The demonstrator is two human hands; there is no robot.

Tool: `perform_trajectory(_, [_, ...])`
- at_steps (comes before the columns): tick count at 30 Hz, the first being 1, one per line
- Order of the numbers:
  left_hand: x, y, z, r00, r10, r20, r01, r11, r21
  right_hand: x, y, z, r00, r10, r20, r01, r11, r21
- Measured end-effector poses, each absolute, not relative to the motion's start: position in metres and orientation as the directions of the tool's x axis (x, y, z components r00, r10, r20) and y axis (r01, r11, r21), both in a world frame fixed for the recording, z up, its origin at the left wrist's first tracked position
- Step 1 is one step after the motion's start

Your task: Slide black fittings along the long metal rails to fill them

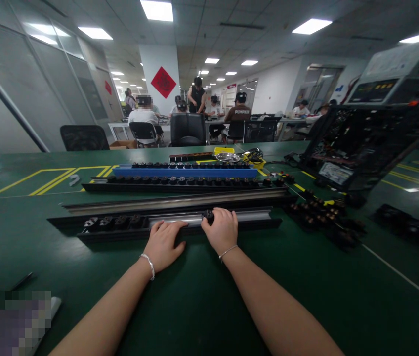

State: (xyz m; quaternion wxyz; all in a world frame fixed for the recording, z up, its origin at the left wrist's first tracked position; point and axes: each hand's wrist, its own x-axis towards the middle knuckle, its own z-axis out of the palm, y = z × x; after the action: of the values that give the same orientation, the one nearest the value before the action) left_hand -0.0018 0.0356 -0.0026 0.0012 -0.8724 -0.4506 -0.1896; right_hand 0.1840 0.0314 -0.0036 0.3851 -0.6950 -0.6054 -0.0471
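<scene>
On the green work table (194, 306), nearest row: one long black rail with a silver channel (257, 216), partly filled.

At the rail's left end, four small black fittings (109, 222) sit in a row in the channel. Just right of that row, the left hand (163, 242) lies flat on the rail's front edge, fingers loosely spread, holding nothing. Just beside it, the right hand (221, 231) has its fingers pinched around a small black round part (208, 215) that sits on the channel at about mid-length. From there rightward the channel is bare to its end, so by judgement less than half is filled and the greater part is left. At far right, near the rail's end, lies a loose heap of black parts (316, 210). Behind, apart from the hands, are a black strip lined with fittings (180, 181) and a blue strip (183, 172).
</scene>
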Motion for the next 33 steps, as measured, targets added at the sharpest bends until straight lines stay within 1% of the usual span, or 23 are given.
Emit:
perform_trajectory(9, [-0.002, 0.036, -0.005, 0.524, 0.773, 0.359, 0.78, -0.604, 0.161, 0.197, 0.03, -0.002, 0.297, 0.804, 0.515, 0.885, -0.03, -0.464])
perform_trajectory(18, [-0.002, 0.037, -0.004, 0.519, 0.774, 0.362, 0.784, -0.6, 0.16, 0.207, 0.029, 0.001, 0.228, 0.835, 0.5, 0.907, 0.004, -0.421])
perform_trajectory(28, [-0.003, 0.038, -0.005, 0.52, 0.775, 0.361, 0.787, -0.598, 0.151, 0.218, 0.027, 0.005, 0.242, 0.852, 0.465, 0.908, -0.03, -0.419])
perform_trajectory(33, [-0.002, 0.037, -0.003, 0.517, 0.78, 0.352, 0.791, -0.593, 0.152, 0.228, 0.026, 0.005, 0.215, 0.864, 0.456, 0.917, -0.019, -0.398])
